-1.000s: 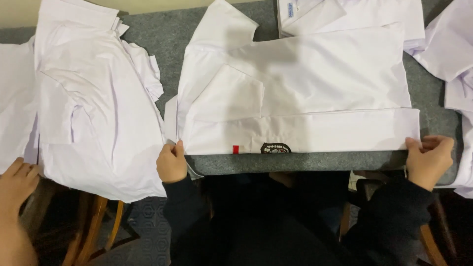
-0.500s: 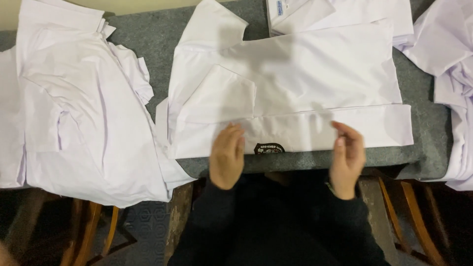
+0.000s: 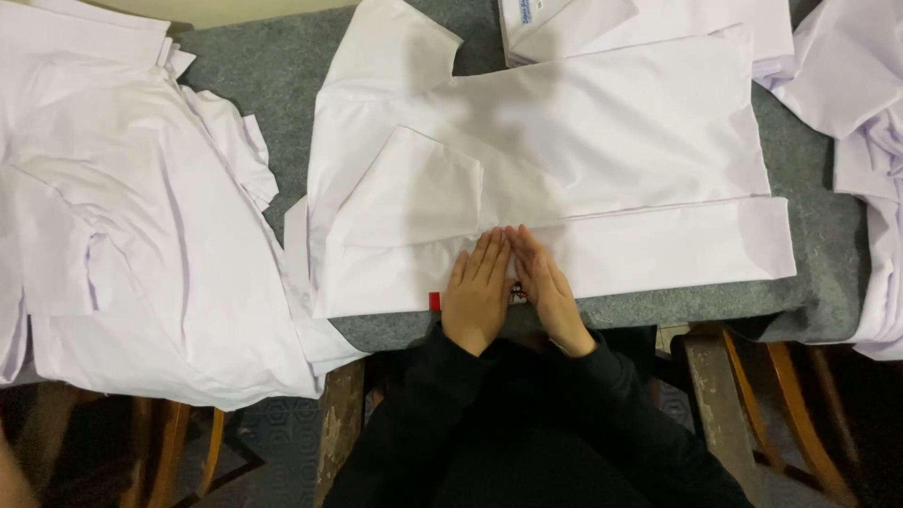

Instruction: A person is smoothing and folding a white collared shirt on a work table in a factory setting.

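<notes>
Both our hands lie flat on the near edge of the folded shirt (image 3: 555, 179), side by side, fingertips touching at the middle. Left hand (image 3: 478, 296) palm down, fingers straight and together, pointing far; right hand (image 3: 547, 293) the same, angled slightly left so the two form a narrow wedge. Neither hand grips anything, both just press on cloth. Black sleeves (image 3: 527, 414) come in from the near side, wrists just over the table edge.

The shirt lies across the grey table (image 3: 818, 263), centred in front of us, with its near hem band running left to right under our palms. A small red tag (image 3: 435, 300) sits at the hem just left of the left hand. A folded sleeve panel lies on the left half of the shirt.

To do this pressing well, we judge: keep palms flat, push evenly, sweep outward from the centre along the hem so creases leave at the ends, and don't drag the band off the near edge.

Left: a pile of white shirts (image 3: 141, 216), hanging over the edge. Far: another folded shirt (image 3: 649, 23). Right: more white cloth (image 3: 861, 113), loose.
</notes>
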